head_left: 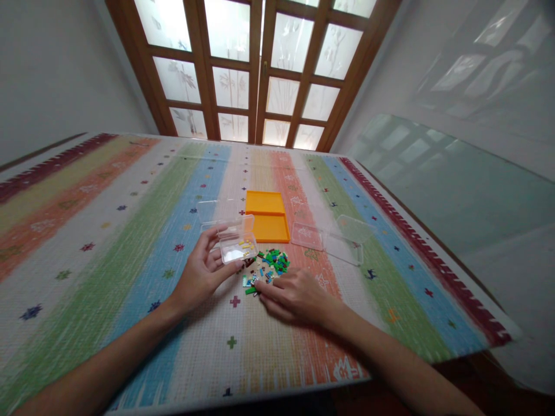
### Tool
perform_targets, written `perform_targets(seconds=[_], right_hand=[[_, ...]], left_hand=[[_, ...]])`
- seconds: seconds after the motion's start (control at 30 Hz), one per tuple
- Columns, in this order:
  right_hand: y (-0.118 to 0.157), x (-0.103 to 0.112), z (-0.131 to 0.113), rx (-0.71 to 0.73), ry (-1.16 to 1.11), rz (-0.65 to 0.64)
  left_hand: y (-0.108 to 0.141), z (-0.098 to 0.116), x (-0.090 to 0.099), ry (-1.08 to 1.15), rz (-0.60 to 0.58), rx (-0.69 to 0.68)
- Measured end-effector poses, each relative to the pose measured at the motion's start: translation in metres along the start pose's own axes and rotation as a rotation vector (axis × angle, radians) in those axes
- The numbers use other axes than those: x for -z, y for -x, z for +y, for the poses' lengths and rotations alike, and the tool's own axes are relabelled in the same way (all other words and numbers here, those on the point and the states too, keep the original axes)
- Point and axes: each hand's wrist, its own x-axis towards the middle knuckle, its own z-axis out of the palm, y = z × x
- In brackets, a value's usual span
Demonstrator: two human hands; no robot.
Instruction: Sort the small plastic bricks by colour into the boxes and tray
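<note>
My left hand (212,257) grips a small clear plastic box (236,252) with its hinged lid raised, tilted just above the table. A few yellow pieces lie inside it. On the cloth below spreads a pile of small building bricks (276,261), mostly green, with blue, brown and white ones among them. My right hand (292,293) rests at the near side of the pile, fingers bent together and fingertips down among the loose bricks. Whether a brick is between those fingertips is too small to see. A flat green brick (250,291) lies just left of them.
An open orange case (266,226) lies behind the bricks. Right of it sit clear open plastic boxes (342,248), and another clear lid or box stands behind my left hand. A striped cloth (143,289) covers the table. Wooden glazed doors (259,69) stand beyond.
</note>
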Motion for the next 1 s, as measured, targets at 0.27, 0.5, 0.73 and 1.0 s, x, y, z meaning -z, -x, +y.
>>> perform_targets(seconds=[0.27, 0.5, 0.73, 1.0], right_hand=[[-0.003, -0.002, -0.002, 0.080, -0.040, 0.015], [-0.006, -0.003, -0.006, 0.030, -0.026, -0.061], [-0.006, -0.004, -0.005, 0.010, -0.025, -0.083], [-0.012, -0.009, -0.002, 0.020, -0.083, -0.149]], left_hand=[[0.000, 0.000, -0.001, -0.011, -0.015, -0.023], [-0.001, -0.001, 0.000, -0.023, -0.010, -0.010], [-0.001, 0.001, 0.001, -0.055, 0.002, -0.007], [-0.003, -0.002, 0.001, -0.043, 0.008, -0.004]])
